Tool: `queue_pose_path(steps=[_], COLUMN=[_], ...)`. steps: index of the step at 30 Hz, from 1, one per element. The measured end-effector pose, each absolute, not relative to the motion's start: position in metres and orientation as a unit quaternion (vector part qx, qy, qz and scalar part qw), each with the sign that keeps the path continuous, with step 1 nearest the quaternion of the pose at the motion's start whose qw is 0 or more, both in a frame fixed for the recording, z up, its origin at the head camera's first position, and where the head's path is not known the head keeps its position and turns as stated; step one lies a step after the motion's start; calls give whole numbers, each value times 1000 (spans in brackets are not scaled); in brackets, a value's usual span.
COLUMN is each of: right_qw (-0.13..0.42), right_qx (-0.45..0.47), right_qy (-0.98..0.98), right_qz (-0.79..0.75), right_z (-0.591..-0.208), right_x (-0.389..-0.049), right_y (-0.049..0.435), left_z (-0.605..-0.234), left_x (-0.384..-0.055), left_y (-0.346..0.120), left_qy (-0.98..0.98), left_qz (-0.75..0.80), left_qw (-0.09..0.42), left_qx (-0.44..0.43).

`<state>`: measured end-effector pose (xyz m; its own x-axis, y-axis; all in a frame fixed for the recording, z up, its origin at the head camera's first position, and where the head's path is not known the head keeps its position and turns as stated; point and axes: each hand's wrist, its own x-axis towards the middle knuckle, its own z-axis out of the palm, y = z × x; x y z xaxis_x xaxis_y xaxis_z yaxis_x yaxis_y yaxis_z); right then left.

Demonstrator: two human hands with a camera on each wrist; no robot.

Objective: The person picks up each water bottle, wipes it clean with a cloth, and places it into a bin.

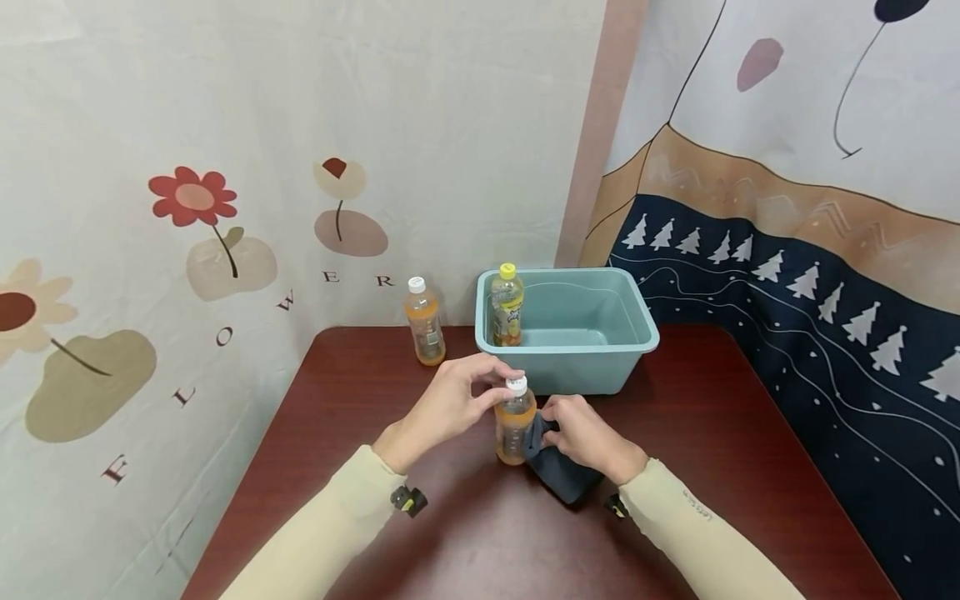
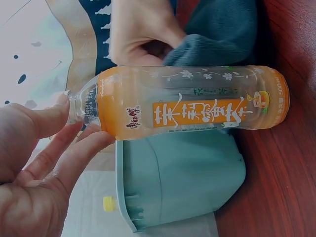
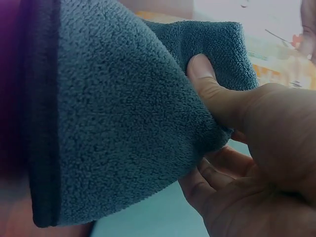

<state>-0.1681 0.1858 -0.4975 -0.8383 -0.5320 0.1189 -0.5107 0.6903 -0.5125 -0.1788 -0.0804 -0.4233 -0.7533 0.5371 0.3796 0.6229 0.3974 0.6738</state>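
My left hand [image 1: 459,398] pinches the white-capped neck of a clear plastic bottle [image 1: 514,429] that stands upright on the table. In the left wrist view the bottle [image 2: 197,98] shows an orange label with white characters. My right hand [image 1: 583,433] grips a dark grey-blue cloth [image 1: 564,473] and holds a fold of it against the bottle's right side. In the right wrist view the thumb lies on the cloth [image 3: 118,113], the other fingers are beneath it, and its lower part hangs loose.
Behind the hands stands a light blue-green plastic bin [image 1: 577,367]. A yellow-capped bottle [image 1: 507,307] is upright in its left end. Left of the bin, another white-capped orange bottle [image 1: 426,325] stands near the back edge of the dark red table [image 1: 360,417]. Printed cloth walls enclose the back and sides.
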Motion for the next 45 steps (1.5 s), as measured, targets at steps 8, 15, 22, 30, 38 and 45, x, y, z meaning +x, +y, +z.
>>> queue_pose_path(steps=[8, 15, 22, 30, 38, 45], right_qw=[16, 18, 18, -9, -30, -56], right_qx=[-293, -283, -276, -282, -269, -265], right_qy=[922, 921, 913, 907, 911, 902], right_qz=[-251, -265, -299, -312, -310, -336], right_z=[-518, -521, -510, -480, -456, -435], right_x=[-174, -175, -172, -169, -166, -162], right_y=[185, 187, 189, 192, 194, 192], left_z=[-424, -423, -423, -421, -422, -420], left_x=[-179, -179, -179, -179, -179, -179], left_y=[-81, -80, -80, -80, -81, -81], left_qy=[-834, -834, -836, -835, -835, -837], left_qz=[-426, -425, -423, -421, -423, -415], left_qw=[51, 49, 49, 50, 45, 52], left_qx=[-348, -348, -346, -350, -348, -352])
